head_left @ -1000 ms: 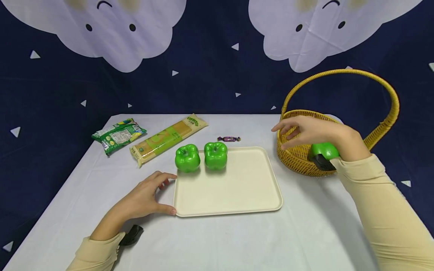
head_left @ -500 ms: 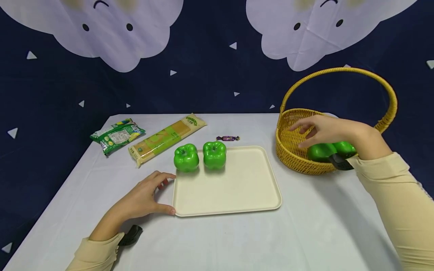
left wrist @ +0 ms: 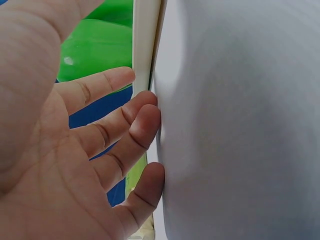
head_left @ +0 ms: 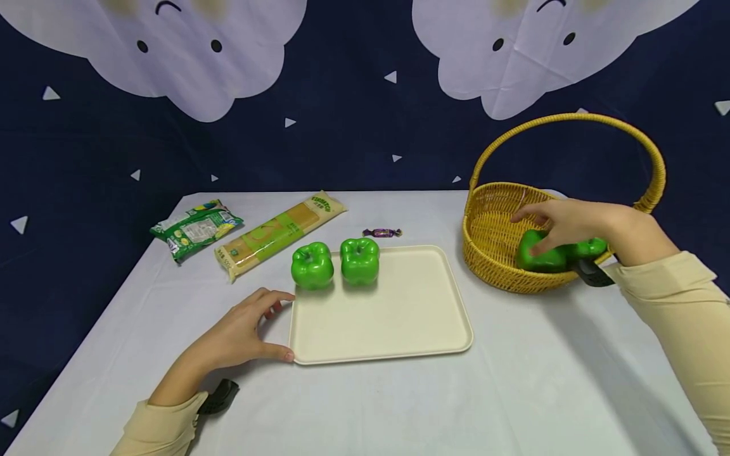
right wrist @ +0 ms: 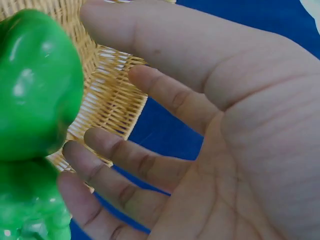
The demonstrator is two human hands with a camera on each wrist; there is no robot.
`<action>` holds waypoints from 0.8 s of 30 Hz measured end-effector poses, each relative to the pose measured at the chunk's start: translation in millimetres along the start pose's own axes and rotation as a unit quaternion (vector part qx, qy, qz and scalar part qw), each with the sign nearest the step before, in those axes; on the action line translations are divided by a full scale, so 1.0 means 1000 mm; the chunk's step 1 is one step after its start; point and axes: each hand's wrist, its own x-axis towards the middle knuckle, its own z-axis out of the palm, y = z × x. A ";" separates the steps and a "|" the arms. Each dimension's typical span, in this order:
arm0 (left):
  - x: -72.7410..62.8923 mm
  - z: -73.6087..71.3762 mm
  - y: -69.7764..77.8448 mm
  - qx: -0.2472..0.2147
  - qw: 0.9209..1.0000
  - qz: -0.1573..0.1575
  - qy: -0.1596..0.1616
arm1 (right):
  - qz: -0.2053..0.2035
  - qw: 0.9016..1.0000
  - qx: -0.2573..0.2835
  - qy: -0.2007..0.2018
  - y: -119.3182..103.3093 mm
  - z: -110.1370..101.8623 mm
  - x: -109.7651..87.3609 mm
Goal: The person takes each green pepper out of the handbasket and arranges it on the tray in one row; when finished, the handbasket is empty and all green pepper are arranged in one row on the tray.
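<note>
My left hand [head_left: 245, 332] rests at the left side of a cream tray [head_left: 410, 310], thumb at the near corner and fingertips along the rim. Two green bell peppers, one at the far-left corner [head_left: 312, 267] and another beside it [head_left: 360, 262], sit on the tray. Over the wicker basket [head_left: 485, 256], my right hand [head_left: 576, 225] reaches in with fingers spread and slightly bent. Under it lies a green bell pepper [head_left: 549, 261], overlapped by the thumb in the head view. The right wrist view shows this pepper [right wrist: 42, 90] beside the fingertips, with a second green pepper [right wrist: 30, 200] against it.
A tan and green noodle packet [head_left: 279, 234] and a green snack bag [head_left: 199, 231] lie at the back left. Behind the tray is a purple wrapped candy [head_left: 382, 233]. The basket's tall handle [head_left: 570, 118] arches above the right hand.
My right hand has moved right and slightly down in the basket, from its left side to over the green pepper. The left hand stays at the tray.
</note>
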 end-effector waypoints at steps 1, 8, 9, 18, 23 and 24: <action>0.000 0.000 0.000 0.000 1.000 0.000 0.000 | 0.007 1.000 -0.006 -0.002 0.001 0.001 -0.001; 0.001 -0.001 0.002 0.000 1.000 0.003 -0.001 | 0.031 0.999 -0.024 -0.021 0.004 0.005 -0.006; 0.000 -0.001 0.002 0.001 1.000 0.003 -0.001 | 0.031 0.999 -0.025 -0.022 0.003 0.005 -0.006; -0.001 0.000 0.001 -0.004 1.000 0.003 0.004 | 0.040 0.998 -0.036 -0.032 -0.002 0.010 -0.003; -0.001 0.000 0.002 -0.008 1.000 -0.001 0.004 | 0.039 0.998 -0.039 -0.032 -0.002 0.012 -0.001; -0.001 0.000 0.002 -0.008 1.000 -0.002 0.004 | 0.037 0.998 -0.039 -0.034 -0.002 0.012 -0.001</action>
